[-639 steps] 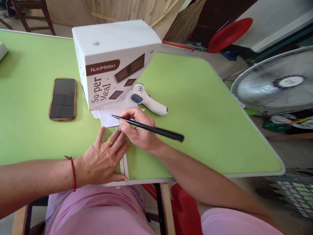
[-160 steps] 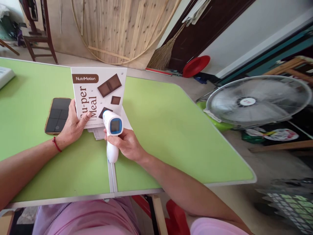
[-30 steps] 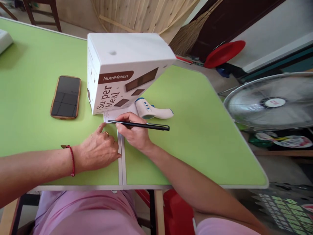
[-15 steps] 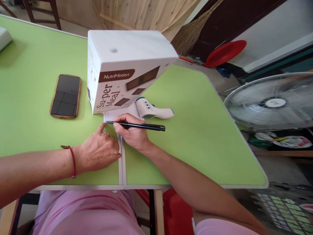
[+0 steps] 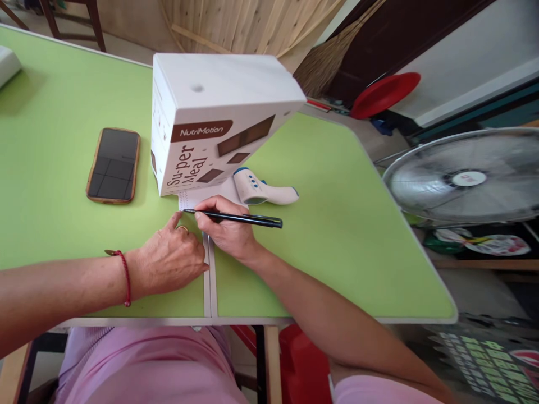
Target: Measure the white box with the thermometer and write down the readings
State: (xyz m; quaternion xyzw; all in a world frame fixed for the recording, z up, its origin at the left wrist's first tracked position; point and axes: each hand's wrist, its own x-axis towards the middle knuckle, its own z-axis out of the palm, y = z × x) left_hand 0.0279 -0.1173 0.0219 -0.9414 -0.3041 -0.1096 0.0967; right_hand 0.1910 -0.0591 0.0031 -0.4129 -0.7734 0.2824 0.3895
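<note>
My right hand (image 5: 229, 230) is closed around a black pen (image 5: 248, 219), whose tip rests at the left edge of a white sheet of paper (image 5: 197, 197) with small writing. My left hand (image 5: 172, 255) lies on the table, its index fingertip at the paper's lower left corner, the other fingers loosely curled and holding nothing. Behind the paper a white box (image 5: 227, 84) marked NutriMotion stands upright, hiding part of the sheet. A white and blue infrared thermometer (image 5: 265, 188) lies beside it, just beyond my right hand.
A smartphone (image 5: 113, 165) in a brown case lies on the green table (image 5: 345, 224), left of the box. To the right, past the table's edge, stands a fan (image 5: 467, 177). A white object (image 5: 7, 64) sits at the far left edge.
The view has shifted very slightly. Both hands, the pen and the paper stay in nearly the same places.
</note>
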